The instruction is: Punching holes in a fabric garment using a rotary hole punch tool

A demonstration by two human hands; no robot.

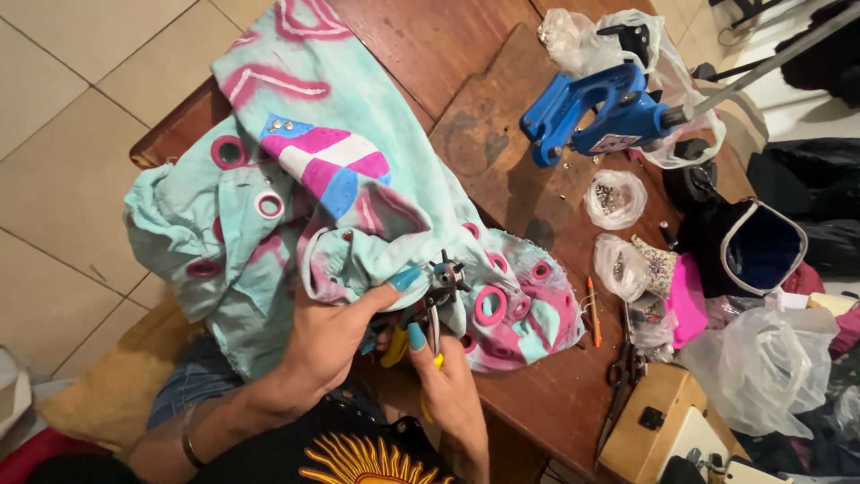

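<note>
Here I see a pale turquoise garment (358, 170) bunched across the near-left part of the wooden table (421, 45), its cloth painted with pink rings, pink strokes, and one pink, white and blue patch with small metal studs just above it. My left hand (327, 345) is clenched on a fold of that cloth at the table's near edge, thumb pressed over the top. My right hand (448, 385) is closed around the yellow handles of a revolving punch plier (439, 296), whose spiked wheel head sits right against the gathered fabric beside the left thumb. As for containers, two small clear bags (614, 197) lie right of the garment, each with tiny metal pieces inside, too small to tell apart. A black pouch with a white rim (761, 246) stands open further right; its dark blue inside shows nothing I can make out. A larger clear plastic bag (761, 367) lies crumpled near it. A blue hand press (600, 112) stands at the far side, with scissors (623, 390) and an orange pencil (593, 309) near the garment's edge.
</note>
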